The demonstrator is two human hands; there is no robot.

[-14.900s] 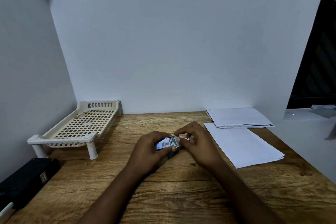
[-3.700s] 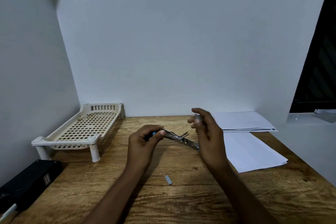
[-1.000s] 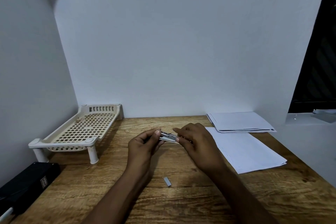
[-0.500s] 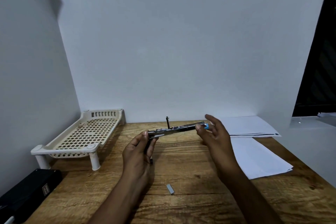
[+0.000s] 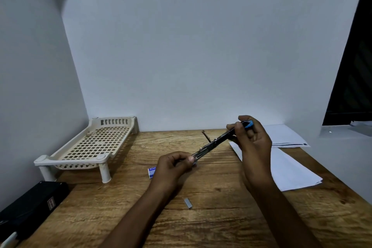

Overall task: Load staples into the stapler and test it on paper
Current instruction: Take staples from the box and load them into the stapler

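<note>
In the head view, both hands hold the stapler (image 5: 216,143) up above the middle of the desk (image 5: 221,227), swung fully open into one long metal bar. The left hand (image 5: 173,167) pinches its lower end; the right hand (image 5: 251,143) is clamped on the raised, blue-tipped end. A staple strip (image 5: 188,203) lies loose nearer the front edge, a small staple box (image 5: 152,171) beside the left hand, paper sheets (image 5: 291,169) by the right edge. The stapler looks stiff and light but hinged, so gripping both ends seems wise; the strip looks brittle, best lifted by its sides.

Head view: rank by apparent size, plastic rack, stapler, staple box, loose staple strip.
1. plastic rack
2. stapler, opened out, held in both hands
3. staple box, partly hidden by the left hand
4. loose staple strip, though nearest the camera
</note>
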